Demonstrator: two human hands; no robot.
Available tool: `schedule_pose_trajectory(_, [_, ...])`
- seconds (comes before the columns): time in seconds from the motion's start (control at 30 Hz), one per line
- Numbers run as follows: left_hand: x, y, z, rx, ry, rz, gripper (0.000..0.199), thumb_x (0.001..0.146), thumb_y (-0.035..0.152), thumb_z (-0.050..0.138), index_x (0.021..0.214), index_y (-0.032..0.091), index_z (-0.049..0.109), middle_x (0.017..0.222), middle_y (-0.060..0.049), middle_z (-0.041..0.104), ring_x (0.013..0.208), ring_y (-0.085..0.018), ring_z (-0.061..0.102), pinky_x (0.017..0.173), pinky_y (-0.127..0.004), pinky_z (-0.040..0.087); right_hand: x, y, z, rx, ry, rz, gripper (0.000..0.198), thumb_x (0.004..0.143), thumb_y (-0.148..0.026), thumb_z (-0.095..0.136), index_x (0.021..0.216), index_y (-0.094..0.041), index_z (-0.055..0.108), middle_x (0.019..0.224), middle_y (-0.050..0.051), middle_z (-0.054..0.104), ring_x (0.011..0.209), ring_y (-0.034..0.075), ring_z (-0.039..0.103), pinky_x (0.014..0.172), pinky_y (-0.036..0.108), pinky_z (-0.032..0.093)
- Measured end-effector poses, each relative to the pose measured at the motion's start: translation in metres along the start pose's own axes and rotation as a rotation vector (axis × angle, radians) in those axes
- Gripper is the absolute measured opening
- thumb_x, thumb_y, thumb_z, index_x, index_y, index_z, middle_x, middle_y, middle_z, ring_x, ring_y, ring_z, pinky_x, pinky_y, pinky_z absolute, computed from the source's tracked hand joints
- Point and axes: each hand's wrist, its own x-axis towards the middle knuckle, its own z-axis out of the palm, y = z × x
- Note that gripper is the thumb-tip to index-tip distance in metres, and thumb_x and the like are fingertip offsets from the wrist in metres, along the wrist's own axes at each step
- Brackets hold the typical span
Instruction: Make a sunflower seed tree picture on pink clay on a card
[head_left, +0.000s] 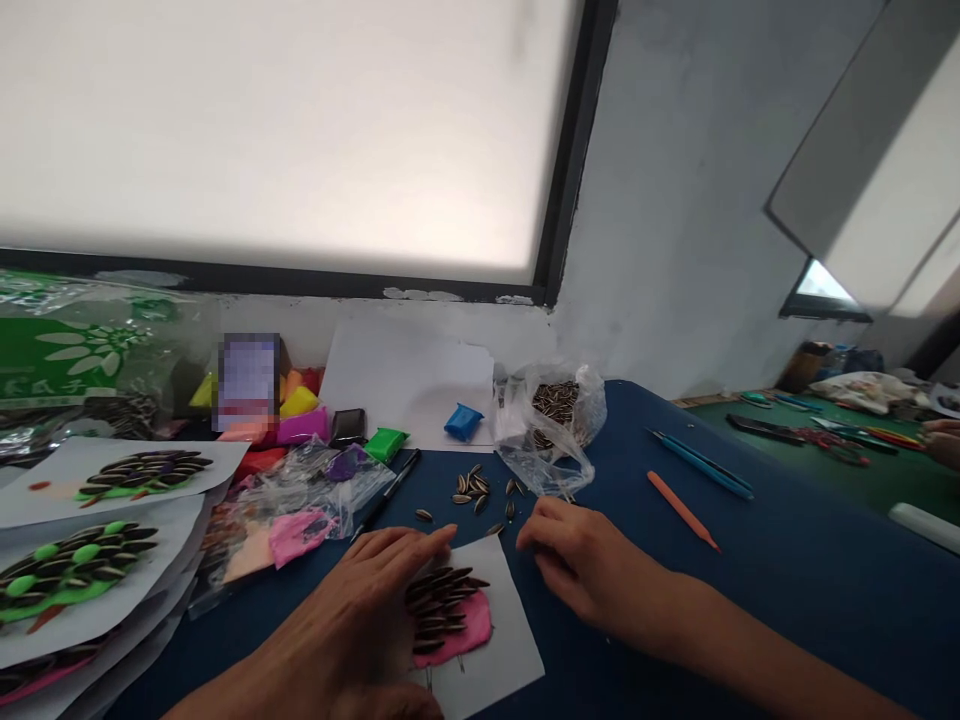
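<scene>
My left hand (375,590) lies with its fingers stretched out along the left side of a white sheet of paper (517,650). On that sheet is a flat pink clay shape (476,620) with rows of striped sunflower seeds (442,600) stuck in it and thin drawn legs below. My right hand (585,560) rests on the table just right of the sheet, its fingers curled together; whatever they may hold is hidden. Several loose sunflower seeds (472,486) lie beyond the sheet, between the hands. Behind my right hand stands a clear plastic bag (551,420) of sunflower seeds.
Finished-looking seed pictures (90,570) are stacked at left, beside opened clay packets (300,530). Green (386,443) and blue clay packs (463,422) sit farther back near a black pen (388,490). An orange marker (682,510) and blue pen (701,463) lie at right on the blue table (780,610).
</scene>
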Motion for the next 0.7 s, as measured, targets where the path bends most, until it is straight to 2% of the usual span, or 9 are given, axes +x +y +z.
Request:
schedule_pose_trajectory(0.07, [0.000, 0.000, 0.000, -0.008, 0.000, -0.005, 0.105, 0.071, 0.028, 0.087, 0.154, 0.046, 0.024, 0.145, 0.000, 0.052, 0.133, -0.033, 0.046, 0.109, -0.048, 0.042, 0.000, -0.003, 0.000, 0.145, 0.047, 0.007, 0.025, 0.082, 0.006, 0.058, 0.090, -0.014, 0.070, 0.089, 0.005, 0.066, 0.076, 0.015, 0.062, 0.067, 0.024, 0.046])
schedule_pose_trajectory(0.17, [0.000, 0.001, 0.000, 0.021, 0.010, 0.045, 0.105, 0.072, 0.029, 0.086, 0.155, 0.045, 0.023, 0.148, -0.001, 0.052, 0.135, -0.035, 0.045, 0.108, -0.049, 0.041, 0.000, -0.005, 0.000, 0.266, 0.047, 0.090, 0.023, 0.081, 0.006, 0.062, 0.080, -0.015, 0.070, 0.079, 0.001, 0.067, 0.071, 0.012, 0.061, 0.062, 0.020, 0.044])
schedule_pose_trajectory(0.3, [-0.001, 0.002, -0.002, 0.051, 0.030, 0.092, 0.102, 0.076, 0.031, 0.082, 0.156, 0.045, 0.020, 0.150, -0.002, 0.051, 0.136, -0.039, 0.044, 0.105, -0.050, 0.045, -0.002, 0.001, -0.001, 0.198, -0.002, 0.177, 0.015, 0.080, 0.000, 0.071, 0.077, -0.016, 0.072, 0.073, -0.001, 0.068, 0.066, 0.012, 0.061, 0.061, 0.021, 0.043])
schedule_pose_trajectory(0.4, [-0.002, 0.000, -0.002, 0.038, 0.031, 0.078, 0.102, 0.076, 0.033, 0.083, 0.156, 0.046, 0.021, 0.152, -0.002, 0.049, 0.136, -0.039, 0.044, 0.105, -0.051, 0.044, -0.004, 0.005, -0.001, 0.109, -0.010, 0.138, 0.017, 0.079, 0.000, 0.073, 0.080, -0.017, 0.074, 0.077, -0.001, 0.070, 0.070, 0.013, 0.063, 0.064, 0.022, 0.043])
schedule_pose_trajectory(0.57, [-0.001, -0.005, 0.003, -0.005, -0.011, -0.019, 0.104, 0.071, 0.029, 0.086, 0.154, 0.044, 0.027, 0.154, -0.003, 0.046, 0.140, -0.039, 0.038, 0.110, -0.055, 0.039, -0.006, 0.004, 0.001, -0.028, -0.031, 0.033, 0.018, 0.085, -0.002, 0.066, 0.077, -0.016, 0.073, 0.080, 0.002, 0.068, 0.070, 0.014, 0.063, 0.063, 0.024, 0.043])
schedule_pose_trajectory(0.63, [-0.001, -0.005, 0.005, -0.030, -0.025, -0.058, 0.105, 0.067, 0.026, 0.086, 0.154, 0.042, 0.030, 0.153, -0.004, 0.045, 0.140, -0.039, 0.037, 0.111, -0.057, 0.037, -0.008, 0.000, 0.001, -0.041, 0.018, 0.001, 0.019, 0.087, -0.002, 0.064, 0.078, -0.016, 0.072, 0.080, 0.003, 0.068, 0.070, 0.015, 0.063, 0.062, 0.025, 0.042])
schedule_pose_trajectory(0.7, [0.000, -0.003, 0.005, -0.047, -0.030, -0.100, 0.103, 0.067, 0.025, 0.085, 0.154, 0.040, 0.033, 0.153, -0.004, 0.045, 0.140, -0.038, 0.037, 0.113, -0.057, 0.036, -0.010, -0.007, 0.002, 0.054, 0.105, -0.030, 0.017, 0.089, -0.004, 0.063, 0.085, -0.017, 0.073, 0.081, 0.003, 0.068, 0.071, 0.015, 0.064, 0.063, 0.025, 0.043])
